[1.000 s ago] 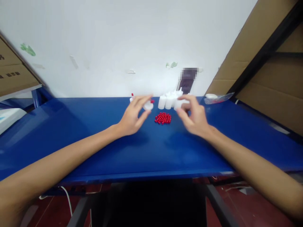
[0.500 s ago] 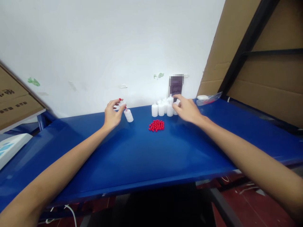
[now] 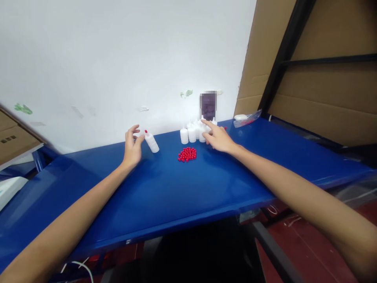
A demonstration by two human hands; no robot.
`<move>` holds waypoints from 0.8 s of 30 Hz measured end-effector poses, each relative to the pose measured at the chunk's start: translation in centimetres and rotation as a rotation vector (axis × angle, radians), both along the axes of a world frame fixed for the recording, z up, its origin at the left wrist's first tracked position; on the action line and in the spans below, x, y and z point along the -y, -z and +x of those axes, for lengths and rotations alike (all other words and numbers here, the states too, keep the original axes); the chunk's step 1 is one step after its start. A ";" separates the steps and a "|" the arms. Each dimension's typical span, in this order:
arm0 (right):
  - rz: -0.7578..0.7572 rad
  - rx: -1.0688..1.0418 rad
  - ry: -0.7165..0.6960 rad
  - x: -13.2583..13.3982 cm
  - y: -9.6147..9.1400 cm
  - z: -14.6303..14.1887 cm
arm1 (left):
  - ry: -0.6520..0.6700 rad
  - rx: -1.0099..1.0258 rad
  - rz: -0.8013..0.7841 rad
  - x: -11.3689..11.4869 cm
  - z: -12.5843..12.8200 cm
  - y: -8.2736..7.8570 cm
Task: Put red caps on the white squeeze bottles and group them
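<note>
My left hand (image 3: 131,147) hovers over the blue table (image 3: 182,188) with its fingers apart and nothing in them. Just right of its fingertips stands a white bottle with a red cap (image 3: 151,142), leaning a little. My right hand (image 3: 218,138) is at the right end of a cluster of uncapped white bottles (image 3: 191,134) by the wall. Its index finger is stretched out and its other fingers curl round one bottle, mostly hidden by the hand. A pile of small red caps (image 3: 187,154) lies on the table in front of the cluster, between my hands.
A clear plastic bag with a white object (image 3: 246,117) lies at the table's far right. Cardboard sheets and a black frame (image 3: 282,59) rise on the right. A cardboard box (image 3: 13,135) and a white device (image 3: 8,188) sit at the left. The wall runs along the table's back.
My left hand carried the capped bottle to the left, set it on the table and opened. My right hand went to the bottle cluster and stayed there. The camera view swung right.
</note>
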State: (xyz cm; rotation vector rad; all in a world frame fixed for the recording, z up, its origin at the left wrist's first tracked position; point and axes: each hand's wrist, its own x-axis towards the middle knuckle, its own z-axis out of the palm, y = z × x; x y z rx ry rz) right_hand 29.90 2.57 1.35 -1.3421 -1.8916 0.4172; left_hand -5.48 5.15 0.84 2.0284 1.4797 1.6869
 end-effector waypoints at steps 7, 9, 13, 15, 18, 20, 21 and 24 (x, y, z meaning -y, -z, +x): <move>-0.067 -0.164 -0.056 0.1 0.4 0.1 | 0.363 -0.535 0.157 5.9 4.4 -1.6; -0.053 -0.189 -0.056 0.1 0.4 0.2 | 0.518 -0.709 0.105 7.3 5.9 -1.3; -0.071 -0.152 -0.031 -0.2 0.7 0.3 | 0.621 -0.774 0.065 8.3 7.2 -0.1; -0.063 -0.114 -0.024 -0.4 0.8 0.4 | 0.621 -0.760 0.057 8.2 7.1 0.3; -0.023 -0.062 -0.030 -0.5 0.9 0.4 | 0.611 -0.761 0.029 7.9 6.9 0.5; 0.007 -0.040 -0.015 -0.3 0.7 0.3 | 0.617 -0.761 0.001 7.7 6.9 0.5; 0.020 -0.028 0.002 -0.2 0.5 0.3 | 0.622 -0.759 -0.009 7.7 6.9 0.5; 0.058 -0.028 0.039 0.4 -0.1 0.2 | 0.643 -0.766 -0.026 7.6 7.0 0.5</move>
